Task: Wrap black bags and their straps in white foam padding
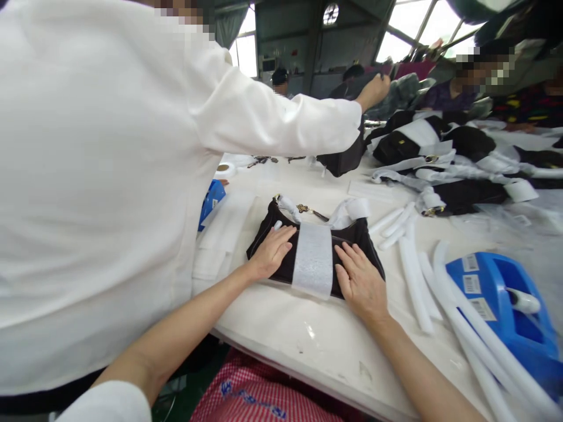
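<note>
A black handbag (288, 258) lies on the white table in front of me. A white foam wrap (312, 261) runs around its middle, and its handle (349, 214) is covered in white wrapping. Between the handle's ends rests a short metal chain (310, 211). My left hand (270, 252) lies flat on the bag's left half, fingers stretched out. On the right half, my right hand (360, 278) presses with its fingers spread. Neither hand grips anything. The bag's underside is hidden.
A person in white (101, 176) stands close on my left, one arm reaching over the table holding a black bag (345, 158). Foam tubes (413, 281) and a blue tape dispenser (505, 310) lie at right. Several wrapped black bags (468, 196) are heaped behind. Foam sheets (224, 228) lie left.
</note>
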Demonstrator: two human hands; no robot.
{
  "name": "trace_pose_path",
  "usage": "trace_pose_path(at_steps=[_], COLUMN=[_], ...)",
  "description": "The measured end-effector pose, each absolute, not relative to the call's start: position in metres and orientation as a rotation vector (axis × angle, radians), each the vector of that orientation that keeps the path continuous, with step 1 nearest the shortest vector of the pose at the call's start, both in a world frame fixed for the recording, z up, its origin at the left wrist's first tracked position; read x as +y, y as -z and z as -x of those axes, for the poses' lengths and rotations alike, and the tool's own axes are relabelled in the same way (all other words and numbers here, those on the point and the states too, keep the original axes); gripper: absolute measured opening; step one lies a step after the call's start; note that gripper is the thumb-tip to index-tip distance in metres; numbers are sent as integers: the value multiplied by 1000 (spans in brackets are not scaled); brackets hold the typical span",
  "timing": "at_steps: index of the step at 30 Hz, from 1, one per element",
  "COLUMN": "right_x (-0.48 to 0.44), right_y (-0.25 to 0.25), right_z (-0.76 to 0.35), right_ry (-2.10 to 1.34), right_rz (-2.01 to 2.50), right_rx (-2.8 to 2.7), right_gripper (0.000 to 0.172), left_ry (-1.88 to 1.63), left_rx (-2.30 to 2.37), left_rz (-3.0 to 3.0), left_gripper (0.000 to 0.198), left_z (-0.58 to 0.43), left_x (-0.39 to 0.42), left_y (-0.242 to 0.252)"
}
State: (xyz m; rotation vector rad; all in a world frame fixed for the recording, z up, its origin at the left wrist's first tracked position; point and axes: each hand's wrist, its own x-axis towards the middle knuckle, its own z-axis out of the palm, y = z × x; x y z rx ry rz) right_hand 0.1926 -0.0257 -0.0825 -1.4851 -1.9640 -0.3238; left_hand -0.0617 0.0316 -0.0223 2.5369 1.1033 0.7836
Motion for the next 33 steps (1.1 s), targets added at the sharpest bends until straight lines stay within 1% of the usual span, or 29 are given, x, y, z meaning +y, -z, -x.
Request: trace_pose_path(at_steps=[3, 5, 7, 10, 14, 16, 19, 23, 26, 28, 31, 33], right_x=[-24, -24, -23, -21, -16, -15, -22, -47, -66, -73, -76, -74], right_y=[82, 83, 83, 85, 88, 87, 77, 56, 54, 61, 76, 81], right_z=[-193, -193, -192, -192, -195, -196, -196, -184, -171, -163, -160, -161], right_ry=[353, 371, 382, 394, 401, 396, 462, 544, 521, 550, 627, 666], right_rz=[1484, 1478, 1462, 1438, 1439, 1447, 1414, 1203, 1058, 1069, 1106, 1100], right_rx=[-1973, -1969, -1967, -1972, -1994, -2016, -2009, -2089, -2283, -2332, -2327, -2338], right_gripper=[45, 46, 45, 45, 45, 46, 45, 39, 40, 42, 43, 41], left_ry=[-812, -730, -648, -600, -555, -540, -524, -523, -576, -648, -837, -983], left_rx=[1039, 949, 932, 1043, 1148, 1143, 1101, 1031, 929, 815, 738, 806], left_rz=[-2622, -2720, -2751, -2757, -2808, -2816, -2812, -2757, -2613, -2454, -2180, -2069], left_gripper=[39, 32, 29, 40, 44, 49, 55, 57, 58, 53, 43, 41], left_z=[69, 71, 69, 63, 58, 58, 61, 65, 70, 74, 81, 85], left_x=[17, -1, -18, -33, -35, -34, -32, -24, -15, -9, -3, 0], left_y=[5, 1, 4, 15, 24, 26, 27, 28, 23, 17, 9, 7])
